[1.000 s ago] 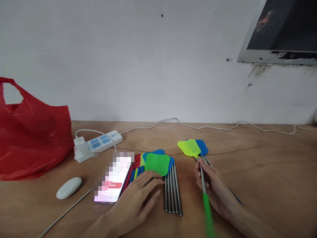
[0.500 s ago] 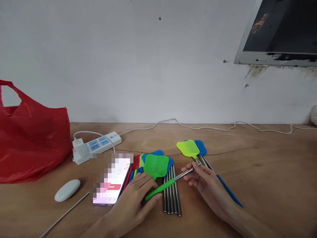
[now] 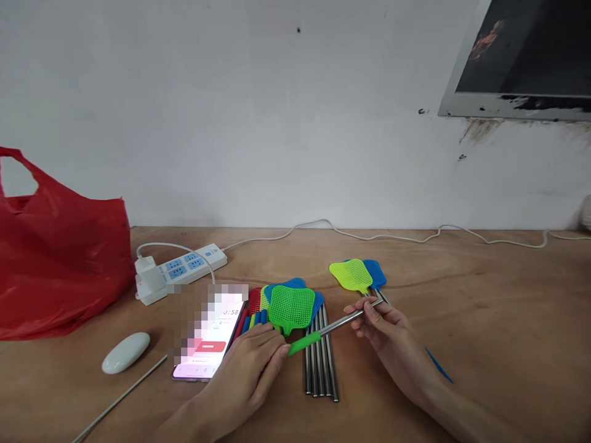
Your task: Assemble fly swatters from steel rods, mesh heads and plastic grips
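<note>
The right hand (image 3: pixel 388 326) pinches the bare metal end of a green-handled rod (image 3: pixel 330 329) between thumb and fingertips. The left hand (image 3: pixel 256 363) rests palm down on the stack of fly-swatter heads (image 3: pixel 290 306), fingers together, with its fingertips touching the green grip end of the rod.

Change from one second ago: the rod stood nearly upright in the right hand, green grip toward the camera; it now lies almost level across the row of bare metal rods (image 3: pixel 318 363), grip end pointing left. Since half a second ago, the rod sits slightly further right and the left fingers no longer cover its grip. Judged from this, the rod is being presented to the top green head for joining; no joint is visible yet.

Unchanged: two assembled swatters (image 3: pixel 357 275) lie on the worktop (image 3: pixel 484 320) just beyond the right hand. The phone (image 3: pixel 210 344), the power strip (image 3: pixel 180 267) and the red bag (image 3: pixel 60 258) keep their positions.
</note>
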`<act>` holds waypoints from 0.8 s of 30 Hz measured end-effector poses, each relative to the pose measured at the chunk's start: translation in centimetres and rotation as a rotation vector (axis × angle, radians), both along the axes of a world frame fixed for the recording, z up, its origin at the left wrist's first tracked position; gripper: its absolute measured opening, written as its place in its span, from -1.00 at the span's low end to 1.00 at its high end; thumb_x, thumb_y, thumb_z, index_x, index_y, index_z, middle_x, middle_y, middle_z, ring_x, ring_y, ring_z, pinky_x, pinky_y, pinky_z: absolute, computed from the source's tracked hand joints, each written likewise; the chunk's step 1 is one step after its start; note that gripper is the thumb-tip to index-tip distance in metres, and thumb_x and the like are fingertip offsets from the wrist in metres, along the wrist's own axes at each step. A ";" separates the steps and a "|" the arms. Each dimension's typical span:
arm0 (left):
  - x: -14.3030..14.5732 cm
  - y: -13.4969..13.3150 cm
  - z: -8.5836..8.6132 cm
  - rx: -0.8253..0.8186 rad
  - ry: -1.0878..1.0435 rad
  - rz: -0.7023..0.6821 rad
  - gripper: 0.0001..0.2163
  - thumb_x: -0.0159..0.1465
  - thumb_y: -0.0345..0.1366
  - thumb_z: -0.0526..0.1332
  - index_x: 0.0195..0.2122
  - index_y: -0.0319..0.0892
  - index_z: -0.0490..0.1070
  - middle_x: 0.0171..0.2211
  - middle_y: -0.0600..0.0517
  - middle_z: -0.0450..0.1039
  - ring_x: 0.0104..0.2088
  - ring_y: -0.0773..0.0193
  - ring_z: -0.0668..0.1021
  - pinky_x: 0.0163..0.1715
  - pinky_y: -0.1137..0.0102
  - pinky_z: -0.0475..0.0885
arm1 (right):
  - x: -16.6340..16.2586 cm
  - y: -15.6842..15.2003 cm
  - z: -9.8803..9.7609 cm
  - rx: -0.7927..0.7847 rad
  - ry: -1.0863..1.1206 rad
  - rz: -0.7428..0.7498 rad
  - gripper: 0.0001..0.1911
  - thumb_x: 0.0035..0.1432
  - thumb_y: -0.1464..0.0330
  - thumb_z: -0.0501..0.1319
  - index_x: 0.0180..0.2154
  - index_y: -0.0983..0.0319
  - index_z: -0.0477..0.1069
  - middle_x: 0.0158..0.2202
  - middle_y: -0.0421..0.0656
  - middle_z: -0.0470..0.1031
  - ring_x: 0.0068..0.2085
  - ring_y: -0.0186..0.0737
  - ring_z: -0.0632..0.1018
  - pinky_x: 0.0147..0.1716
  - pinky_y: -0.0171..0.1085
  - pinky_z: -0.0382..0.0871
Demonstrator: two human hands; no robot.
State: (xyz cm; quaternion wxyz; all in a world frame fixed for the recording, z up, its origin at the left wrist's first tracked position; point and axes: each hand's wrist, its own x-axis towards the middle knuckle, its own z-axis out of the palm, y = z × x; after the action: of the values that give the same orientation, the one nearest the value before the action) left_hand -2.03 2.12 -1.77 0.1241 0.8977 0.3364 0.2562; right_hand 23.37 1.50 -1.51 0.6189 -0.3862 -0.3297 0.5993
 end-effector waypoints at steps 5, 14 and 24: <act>-0.3 -0.3 -0.3 -0.010 -0.008 0.046 -0.81 0.50 -0.27 -0.08 -0.18 -0.08 0.29 -0.32 0.03 0.48 -0.31 0.13 0.52 -0.33 0.31 0.37 | 0.8 0.4 0.0 0.039 0.079 -0.158 -0.75 -0.07 0.21 0.51 -0.44 0.21 0.58 -0.35 -0.17 0.56 -0.45 -0.37 0.41 -0.48 -0.39 0.36; -0.4 -0.5 -0.5 -0.002 -0.068 0.087 -0.93 0.41 -0.34 0.00 -0.13 -0.04 0.10 -0.41 0.11 0.42 -0.45 0.18 0.49 -0.44 0.35 0.31 | 1.3 0.7 -0.2 0.029 0.123 -0.271 -0.76 -0.10 0.20 0.51 -0.48 0.18 0.55 -0.44 -0.20 0.49 -0.49 -0.37 0.33 -0.55 -0.39 0.31; -0.6 -0.5 -0.6 -0.072 -0.139 0.153 -0.75 0.43 -0.34 -0.03 0.11 -0.06 0.11 -0.38 0.08 0.50 -0.52 0.23 0.50 -0.51 0.40 0.28 | 0.8 0.4 0.3 -0.031 0.062 -0.201 -0.70 -0.15 0.16 0.51 -0.48 0.20 0.53 -0.46 -0.20 0.48 -0.51 -0.37 0.30 -0.58 -0.36 0.25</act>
State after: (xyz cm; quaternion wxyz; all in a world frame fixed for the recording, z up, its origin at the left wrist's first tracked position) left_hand -2.59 1.59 -2.36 0.1596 0.8442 0.4037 0.3144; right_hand 24.16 1.88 -1.23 0.6796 -0.4082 -0.2606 0.5510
